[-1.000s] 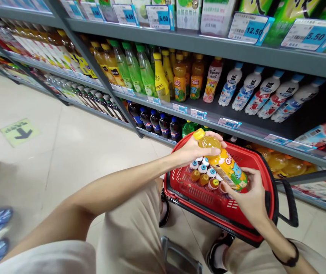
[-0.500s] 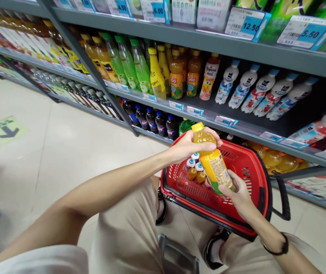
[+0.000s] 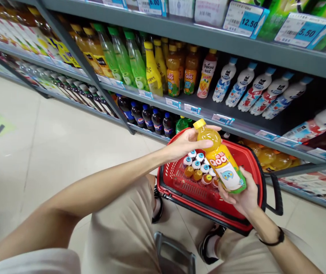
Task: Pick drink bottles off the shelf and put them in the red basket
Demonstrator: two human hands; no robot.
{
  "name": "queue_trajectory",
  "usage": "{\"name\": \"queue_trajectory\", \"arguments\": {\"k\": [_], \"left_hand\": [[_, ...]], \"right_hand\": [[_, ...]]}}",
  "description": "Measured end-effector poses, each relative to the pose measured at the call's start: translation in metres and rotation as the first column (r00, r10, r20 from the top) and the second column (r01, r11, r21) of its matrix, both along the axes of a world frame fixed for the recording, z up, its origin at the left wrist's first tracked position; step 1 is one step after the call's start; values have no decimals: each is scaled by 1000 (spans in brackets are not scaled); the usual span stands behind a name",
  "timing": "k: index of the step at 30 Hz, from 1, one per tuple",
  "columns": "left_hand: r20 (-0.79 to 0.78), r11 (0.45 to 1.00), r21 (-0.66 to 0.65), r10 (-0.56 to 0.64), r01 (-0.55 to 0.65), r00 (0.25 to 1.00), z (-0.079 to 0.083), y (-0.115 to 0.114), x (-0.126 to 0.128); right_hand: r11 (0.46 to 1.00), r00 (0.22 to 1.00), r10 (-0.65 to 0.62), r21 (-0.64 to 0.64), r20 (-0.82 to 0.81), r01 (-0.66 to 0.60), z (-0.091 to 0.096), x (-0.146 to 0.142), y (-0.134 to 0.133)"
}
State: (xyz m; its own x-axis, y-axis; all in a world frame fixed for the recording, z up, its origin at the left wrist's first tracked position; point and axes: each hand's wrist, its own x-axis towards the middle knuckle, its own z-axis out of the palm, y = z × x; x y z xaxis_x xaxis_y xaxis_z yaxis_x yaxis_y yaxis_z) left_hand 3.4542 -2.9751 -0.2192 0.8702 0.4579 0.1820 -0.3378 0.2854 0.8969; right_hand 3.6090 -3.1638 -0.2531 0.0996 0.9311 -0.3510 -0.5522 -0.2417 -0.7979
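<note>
A yellow-capped bottle of orange juice (image 3: 222, 167) is tilted above the red shopping basket (image 3: 191, 203), its front label with a blue cartoon face turned up. My left hand (image 3: 190, 142) grips it around the neck, thumb across the clear upper part. Lower down, my right hand (image 3: 244, 194) holds its green-edged base, with fingers behind and beneath it. Inside the basket stand several small bottles with white-and-blue caps (image 3: 196, 165) and a row with orange caps (image 3: 197, 175). The bottle hides part of the basket's inside.
Ahead runs a grey shelf (image 3: 197, 104) with juice bottles (image 3: 173, 72), white bottles with blue caps (image 3: 225, 80) and dark cola bottles (image 3: 157, 121) lower down. The basket's black handle (image 3: 278, 194) sticks out right. A grey stool (image 3: 174, 251) is between my legs.
The bottle has been turned in my hands, from its back label with barcode to its front label. It has also shifted slightly right, uncovering more small bottles in the basket.
</note>
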Motion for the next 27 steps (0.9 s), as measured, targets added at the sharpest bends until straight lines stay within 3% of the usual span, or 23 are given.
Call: {"name": "queue_trajectory", "arguments": {"k": [4, 9, 14, 18, 27], "left_hand": [[-28, 994, 19, 110, -110, 993, -3, 4, 6], [-144, 954, -50, 287, -297, 947, -7, 8, 10], [-203, 930, -73, 340, -361, 918, -9, 10, 10], [-223, 937, -47, 329, -347, 918, -10, 12, 10], [-173, 960, -73, 257, -272, 951, -5, 6, 7]], "right_hand": [[999, 999, -27, -21, 36, 28, -5, 2, 1], [982, 947, -176, 113, 267, 151, -21, 3, 6], [925, 805, -376, 240, 459, 296, -29, 4, 11], [911, 744, -412, 219, 527, 350, -28, 8, 11], [983, 911, -175, 113, 374, 142, -21, 5, 2]]}}
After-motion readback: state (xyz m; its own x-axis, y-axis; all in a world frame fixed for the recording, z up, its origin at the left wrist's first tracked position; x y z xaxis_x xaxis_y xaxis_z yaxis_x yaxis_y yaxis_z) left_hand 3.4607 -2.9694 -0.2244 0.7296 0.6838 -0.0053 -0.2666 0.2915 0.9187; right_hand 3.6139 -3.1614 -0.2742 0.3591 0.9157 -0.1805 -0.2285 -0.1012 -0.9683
